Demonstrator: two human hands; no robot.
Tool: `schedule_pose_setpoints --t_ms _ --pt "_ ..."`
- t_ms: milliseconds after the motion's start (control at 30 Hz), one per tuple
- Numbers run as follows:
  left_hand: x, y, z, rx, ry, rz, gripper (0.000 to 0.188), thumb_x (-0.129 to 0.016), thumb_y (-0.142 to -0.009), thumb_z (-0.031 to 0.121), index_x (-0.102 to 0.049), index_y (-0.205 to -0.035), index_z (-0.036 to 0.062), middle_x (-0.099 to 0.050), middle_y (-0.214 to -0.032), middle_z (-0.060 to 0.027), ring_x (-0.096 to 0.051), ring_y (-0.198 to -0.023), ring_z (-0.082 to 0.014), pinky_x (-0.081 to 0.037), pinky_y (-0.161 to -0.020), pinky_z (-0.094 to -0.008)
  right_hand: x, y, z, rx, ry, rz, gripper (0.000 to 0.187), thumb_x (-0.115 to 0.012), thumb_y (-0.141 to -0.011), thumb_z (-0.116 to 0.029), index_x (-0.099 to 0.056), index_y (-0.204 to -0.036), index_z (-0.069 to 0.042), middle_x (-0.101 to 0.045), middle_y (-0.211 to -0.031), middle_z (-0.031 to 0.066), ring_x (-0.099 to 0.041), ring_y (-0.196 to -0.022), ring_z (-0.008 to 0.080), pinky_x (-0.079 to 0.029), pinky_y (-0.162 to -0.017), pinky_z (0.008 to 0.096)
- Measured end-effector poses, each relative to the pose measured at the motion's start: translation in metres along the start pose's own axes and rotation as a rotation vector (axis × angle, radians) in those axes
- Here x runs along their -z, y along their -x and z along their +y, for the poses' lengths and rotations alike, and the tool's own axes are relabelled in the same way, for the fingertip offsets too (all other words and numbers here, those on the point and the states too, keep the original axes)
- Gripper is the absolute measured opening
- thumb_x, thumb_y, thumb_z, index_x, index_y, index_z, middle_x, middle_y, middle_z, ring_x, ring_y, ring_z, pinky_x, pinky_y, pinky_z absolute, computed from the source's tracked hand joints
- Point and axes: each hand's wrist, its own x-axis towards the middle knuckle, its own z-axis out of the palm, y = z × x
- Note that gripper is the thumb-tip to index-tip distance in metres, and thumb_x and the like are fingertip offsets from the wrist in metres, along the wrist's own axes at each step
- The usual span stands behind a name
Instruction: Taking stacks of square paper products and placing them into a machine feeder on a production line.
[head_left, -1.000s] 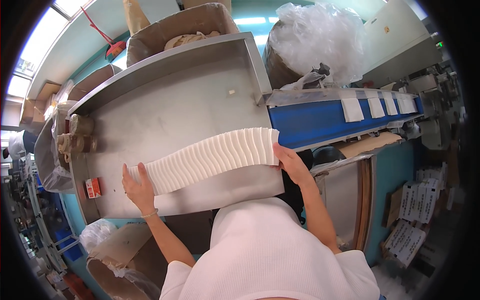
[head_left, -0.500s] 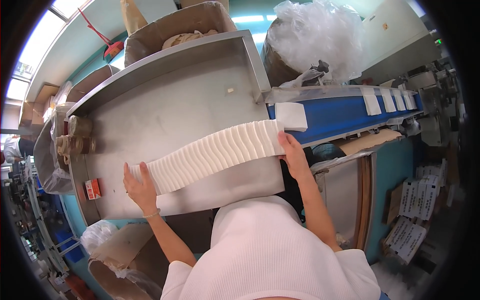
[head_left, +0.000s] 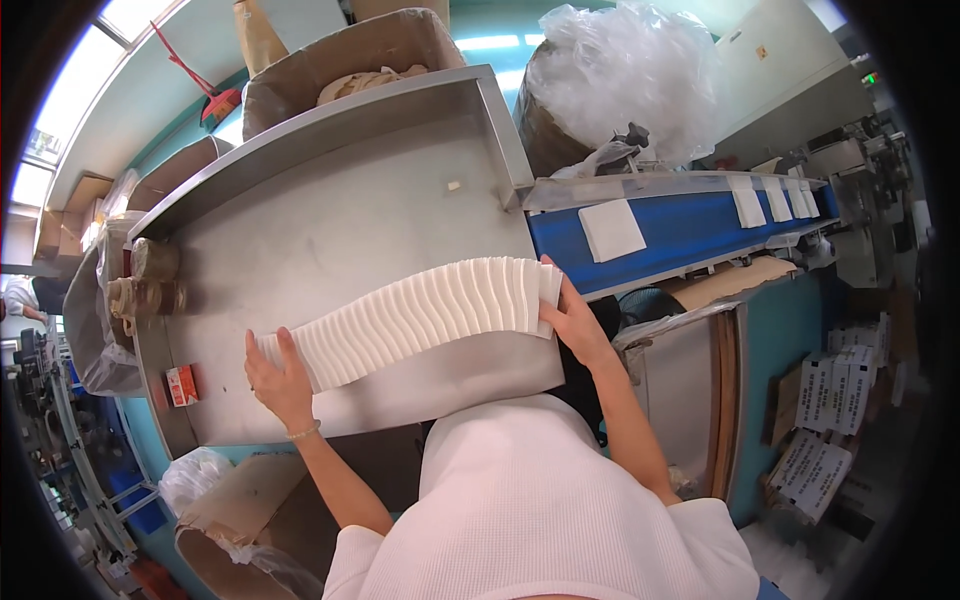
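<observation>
A long, curved row of folded white paper napkins (head_left: 420, 315) stands on edge across the metal table. At its left end my left hand (head_left: 280, 385) is closed round the row, thumb on one side and fingers on the other. My right hand (head_left: 575, 322) grips the napkins at the right end, thumb on the near face. There the last napkins (head_left: 549, 290) stand slightly apart from the rest. Just beyond that hand, another folded white napkin (head_left: 612, 230) lies flat on the blue conveyor belt (head_left: 680, 218).
Several more napkins (head_left: 747, 202) lie farther along the belt. The metal table (head_left: 330, 200) has a raised rim at its back and sides. A small red-and-white box (head_left: 182, 385) and tape rolls (head_left: 150, 290) sit at its left. Behind are a cardboard box (head_left: 350, 70) and clear plastic bags (head_left: 630, 80).
My right hand has moved slightly left and toward me with the row's right end. The nearest napkin on the belt now lies apart from the row, farther right. My left hand stays put.
</observation>
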Motion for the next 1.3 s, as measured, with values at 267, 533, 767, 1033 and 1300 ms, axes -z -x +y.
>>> schedule_pose_setpoints --t_ms 267,533,767,1033,1300 --pt "0.001 0.001 0.002 0.003 0.003 -0.025 0.065 -0.056 -0.096 0.049 -0.048 -0.137 -0.0006 -0.055 -0.129 -0.0252 -0.052 -0.120 -0.0417 -0.041 -0.102 -0.0470 0.024 -0.019 0.000 -0.282 -0.514 0.290 0.025 -0.062 -0.096 -0.022 -0.060 -0.114 -0.004 -0.065 -0.099 0.0031 -0.062 -0.091 0.0135 -0.051 -0.076 0.0295" --pt "0.002 0.001 0.004 0.013 0.001 -0.033 0.065 -0.055 -0.096 0.050 -0.048 -0.138 0.0008 -0.055 -0.129 -0.0253 -0.052 -0.119 -0.0420 -0.041 -0.101 -0.0471 0.012 -0.029 -0.001 -0.358 -0.489 0.151 0.033 -0.065 -0.094 -0.034 -0.060 -0.114 -0.008 -0.064 -0.096 0.0028 -0.059 -0.081 0.0103 -0.047 -0.068 0.0256" --pt "0.000 0.001 0.002 0.015 -0.021 -0.043 0.065 -0.055 -0.096 0.051 -0.048 -0.137 0.0012 -0.055 -0.128 -0.0251 -0.053 -0.118 -0.0425 -0.042 -0.100 -0.0480 -0.010 -0.018 -0.008 -0.194 -0.137 0.003 0.059 -0.060 -0.092 -0.057 -0.062 -0.120 -0.005 -0.063 -0.093 0.0045 -0.056 -0.082 0.0140 -0.046 -0.076 0.0262" --pt "0.001 0.001 0.004 -0.005 0.001 -0.029 0.065 -0.055 -0.096 0.050 -0.048 -0.137 0.0006 -0.055 -0.129 -0.0257 -0.053 -0.119 -0.0426 -0.042 -0.101 -0.0476 -0.033 0.013 -0.032 0.489 1.326 0.309 0.049 -0.062 -0.091 -0.043 -0.069 -0.109 0.003 -0.046 -0.134 0.0229 -0.043 -0.120 0.0405 -0.038 -0.096 0.0471" --pt "0.002 0.000 0.005 0.011 -0.007 -0.032 0.064 -0.055 -0.096 0.050 -0.048 -0.137 0.0006 -0.055 -0.128 -0.0255 -0.053 -0.118 -0.0423 -0.041 -0.100 -0.0477 -0.025 -0.009 -0.028 -0.012 0.410 -0.056 0.049 -0.063 -0.094 -0.040 -0.063 -0.115 0.004 -0.065 -0.105 0.0109 -0.062 -0.095 0.0210 -0.049 -0.081 0.0337"
